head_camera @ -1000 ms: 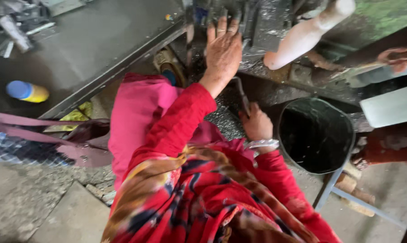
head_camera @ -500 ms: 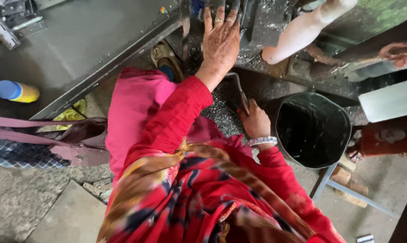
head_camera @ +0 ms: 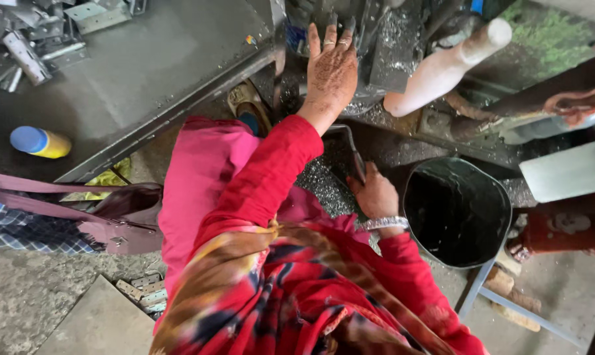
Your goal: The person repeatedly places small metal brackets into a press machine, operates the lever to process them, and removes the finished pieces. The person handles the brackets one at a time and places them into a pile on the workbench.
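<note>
Left hand [head_camera: 332,72] spread flat on machine bed [head_camera: 376,59]; right hand [head_camera: 375,192] grips metal piece [head_camera: 350,148], needs feeding up next

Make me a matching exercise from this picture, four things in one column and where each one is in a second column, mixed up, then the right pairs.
Things:
1. left hand
2. right hand
3. black bucket
4. blue-capped yellow bottle

Places:
A. lying on the grey metal table, far left
B. low, beside the bucket, gripping a metal tray
C. on a stand at the right
D. stretched up flat on the machine among metal shavings

Pairs: 1-D, 2-B, 3-C, 4-A
</note>
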